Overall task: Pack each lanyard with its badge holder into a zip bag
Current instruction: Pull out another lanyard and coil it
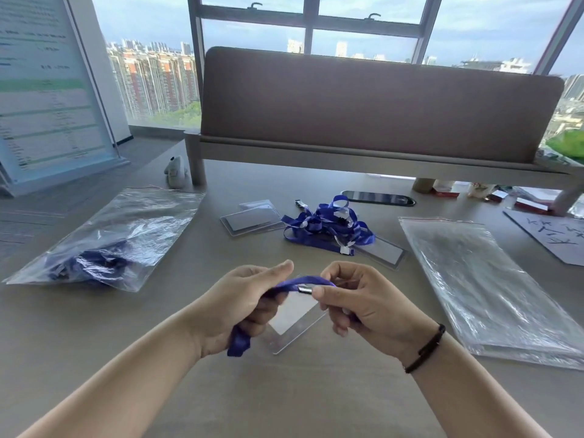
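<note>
Lanyard (286, 285) gripped by both hands (249, 306) (363, 303), partly hiding badge holder (292, 324).

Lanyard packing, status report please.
Left hand and right hand grip blue lanyard over badge holder. Not bagged yet. Nothing in the way.
</note>
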